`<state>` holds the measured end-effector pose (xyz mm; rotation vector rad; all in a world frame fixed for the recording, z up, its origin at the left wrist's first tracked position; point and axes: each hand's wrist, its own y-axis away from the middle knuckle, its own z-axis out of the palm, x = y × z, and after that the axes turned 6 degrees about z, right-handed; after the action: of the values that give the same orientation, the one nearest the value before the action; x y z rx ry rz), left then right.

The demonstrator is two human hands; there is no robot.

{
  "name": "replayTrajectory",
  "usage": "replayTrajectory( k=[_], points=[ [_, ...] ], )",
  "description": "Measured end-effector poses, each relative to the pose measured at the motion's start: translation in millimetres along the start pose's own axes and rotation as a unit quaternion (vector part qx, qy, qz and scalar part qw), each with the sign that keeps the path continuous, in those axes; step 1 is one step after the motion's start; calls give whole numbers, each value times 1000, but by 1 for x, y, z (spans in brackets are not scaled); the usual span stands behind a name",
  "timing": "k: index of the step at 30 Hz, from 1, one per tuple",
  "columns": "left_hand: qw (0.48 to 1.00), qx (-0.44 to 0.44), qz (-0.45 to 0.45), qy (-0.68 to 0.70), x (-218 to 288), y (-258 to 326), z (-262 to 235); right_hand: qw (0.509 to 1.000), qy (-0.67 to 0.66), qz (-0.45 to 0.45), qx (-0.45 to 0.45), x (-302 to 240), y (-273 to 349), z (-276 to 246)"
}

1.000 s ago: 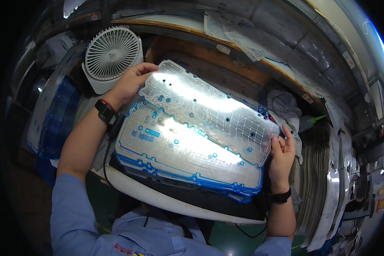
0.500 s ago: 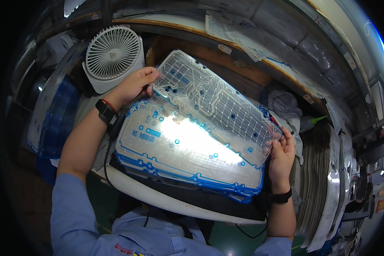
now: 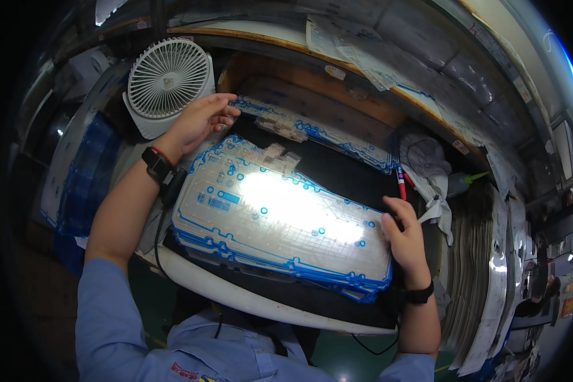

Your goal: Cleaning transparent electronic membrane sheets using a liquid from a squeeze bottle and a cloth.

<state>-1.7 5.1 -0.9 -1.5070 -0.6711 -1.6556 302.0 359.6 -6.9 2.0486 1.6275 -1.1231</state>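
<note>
A stack of clear plastic sheets with blue edges and printed circuit lines (image 3: 235, 223) lies in front of me, a bright glare across its top. Behind it, against the wooden shelf, sits a second pile of similar blue-edged sheets (image 3: 356, 148). My left hand (image 3: 204, 124) hovers by the left end of that far pile, fingers stretched and nothing in them. At the right edge of the near stack is my right hand (image 3: 406, 239), its thumb and fingers apart and holding nothing. Small clear printed tabs (image 3: 277, 159) stick out from the near stack's far edge.
A white fan (image 3: 169, 83) stands at the far left. To the right are a red marker (image 3: 401, 184), a grey cloth (image 3: 423, 156), a bottle with a green nozzle (image 3: 465, 183) and a tall stack of sheets (image 3: 471, 274). A wooden-edged shelf (image 3: 267, 38) runs across the back.
The clear printed sheet that both hands held tilted over the near stack has left them, and the far pile is now uncovered to view. Both hands have opened; my right hand is slightly lower.
</note>
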Motion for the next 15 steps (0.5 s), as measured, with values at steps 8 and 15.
replayTrajectory(
  k=[8, 15],
  points=[
    [999, -13, -6, 30, 1, 2, 3, 993, -115, -9, 18, -10, 3, 1],
    [994, -100, -20, -44, 10, 11, 16, 957, -269, 83, 74, -10, 2, 2]
  ],
)
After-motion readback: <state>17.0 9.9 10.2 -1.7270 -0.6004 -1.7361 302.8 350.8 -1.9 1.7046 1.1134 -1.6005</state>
